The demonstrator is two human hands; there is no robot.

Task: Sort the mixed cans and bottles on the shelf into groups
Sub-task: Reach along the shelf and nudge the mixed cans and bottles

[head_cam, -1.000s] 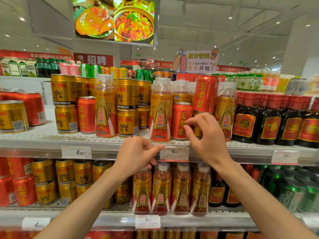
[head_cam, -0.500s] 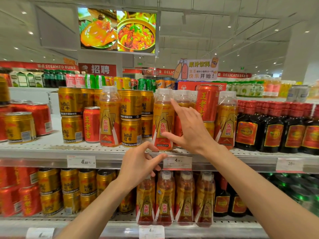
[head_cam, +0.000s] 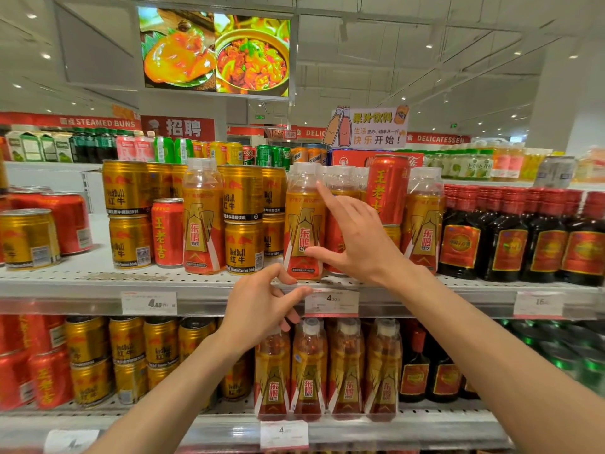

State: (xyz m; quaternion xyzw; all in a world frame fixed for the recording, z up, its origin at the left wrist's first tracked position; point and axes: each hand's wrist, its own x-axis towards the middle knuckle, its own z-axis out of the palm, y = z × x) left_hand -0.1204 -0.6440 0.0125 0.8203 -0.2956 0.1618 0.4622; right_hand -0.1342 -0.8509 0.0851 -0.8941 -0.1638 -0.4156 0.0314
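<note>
The upper shelf (head_cam: 82, 280) holds mixed drinks. Gold Red Bull cans (head_cam: 244, 191) are stacked in twos. A short red can (head_cam: 167, 232) stands among them, beside an orange bottle (head_cam: 203, 221). My right hand (head_cam: 357, 237) is open, index finger up and thumb out. It sits in front of a mostly hidden red can (head_cam: 332, 234), between a second orange bottle (head_cam: 301, 221) and a tall red can (head_cam: 388, 188) that stands on a gold can. A third orange bottle (head_cam: 422, 224) is further right. My left hand (head_cam: 262, 309) hovers at the shelf edge, loosely curled and holding nothing.
Dark bottles with red caps (head_cam: 510, 237) fill the shelf's right end. More gold and red cans (head_cam: 29, 237) stand at far left. Price tags (head_cam: 149, 303) hang on the shelf front. The lower shelf holds gold cans (head_cam: 126, 345), orange bottles (head_cam: 309, 368) and dark bottles (head_cam: 415, 371).
My right hand left the top of the red can, dropped in front of it and spread its fingers. My left hand stayed near the shelf edge. The view tilted upward slightly.
</note>
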